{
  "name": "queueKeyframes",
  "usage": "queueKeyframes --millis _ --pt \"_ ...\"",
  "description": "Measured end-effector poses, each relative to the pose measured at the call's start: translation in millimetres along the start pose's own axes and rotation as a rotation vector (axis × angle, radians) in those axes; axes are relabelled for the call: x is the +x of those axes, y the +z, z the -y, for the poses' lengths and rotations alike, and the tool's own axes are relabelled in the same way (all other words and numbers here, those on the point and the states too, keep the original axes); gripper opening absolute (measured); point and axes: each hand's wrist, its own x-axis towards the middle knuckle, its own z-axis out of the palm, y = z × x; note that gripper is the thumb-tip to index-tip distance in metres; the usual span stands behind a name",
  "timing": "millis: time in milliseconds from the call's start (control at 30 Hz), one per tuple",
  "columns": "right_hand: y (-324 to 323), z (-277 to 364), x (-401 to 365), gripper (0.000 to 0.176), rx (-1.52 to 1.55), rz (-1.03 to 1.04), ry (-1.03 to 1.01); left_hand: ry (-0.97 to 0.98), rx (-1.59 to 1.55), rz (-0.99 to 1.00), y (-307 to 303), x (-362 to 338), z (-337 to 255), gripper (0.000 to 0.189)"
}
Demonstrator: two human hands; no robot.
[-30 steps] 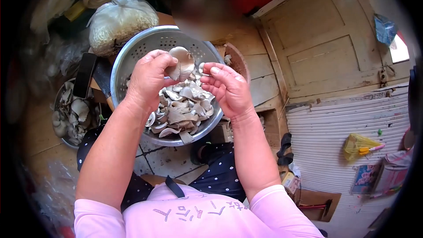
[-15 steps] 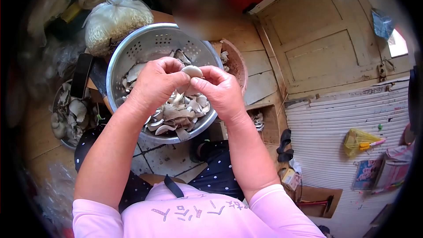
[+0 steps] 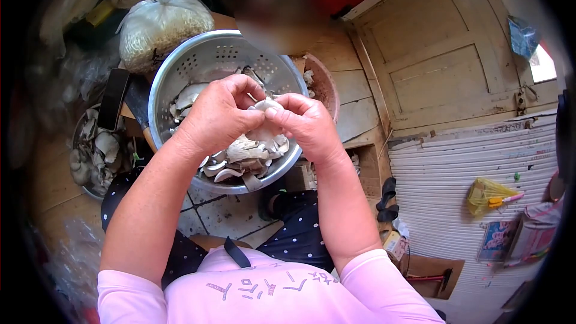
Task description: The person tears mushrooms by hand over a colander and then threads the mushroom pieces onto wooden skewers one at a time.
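Observation:
Both my hands meet over a large metal colander [image 3: 170, 78] with rows of round holes in its wall. My left hand [image 3: 223, 111] and my right hand [image 3: 306, 121] are closed, pinching one pale oyster mushroom [image 3: 262, 132] between thumbs and fingers. Below them, torn grey-white mushroom pieces [image 3: 243, 159] fill much of the colander. My fingers hide part of the held mushroom and some of the pieces behind it.
More mushrooms lie in a bowl [image 3: 107, 149] at left, near a black phone [image 3: 113, 99]. A tied plastic bag [image 3: 162, 30] stands behind the colander. A pinkish basin [image 3: 323, 87] sits to its right, and a wooden door [image 3: 441, 54] stands farther right.
The mushroom between my hands has turned and now sits lower in my fingers. My right thumb has moved over its top edge. Both hands stay above the colander.

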Motion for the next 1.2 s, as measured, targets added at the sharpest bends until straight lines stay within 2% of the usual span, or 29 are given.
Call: queueKeyframes --millis 200,367,467,800,867,1200 --pt "-3.1 -5.7 1.1 0.02 0.053 0.026 -0.048 -0.029 -0.057 0.044 0.0 -1.4 -3.4 0.025" --pt "-7.1 -8.9 0.2 0.019 0.162 0.01 -0.012 -0.02 -0.27 0.098 2.2 -4.6 -9.8 0.031" --pt "-8.8 -8.3 -0.4 0.018 0.234 0.012 -0.013 -0.032 -0.297 0.101 1.8 -3.4 -7.7 0.034" --pt "-12.1 -10.1 0.2 0.019 0.219 -0.059 -0.041 -0.103 -0.262 0.063 4.0 -2.0 -3.6 0.032" --pt "-12.0 -9.6 0.9 0.019 0.22 -0.073 -0.047 -0.192 -0.224 0.142 3.6 -1.6 -2.2 0.03" --pt "-9.1 -5.1 -1.0 0.019 0.132 -0.071 -0.083 -0.197 -0.281 0.06 4.7 -1.6 -2.8 0.022"
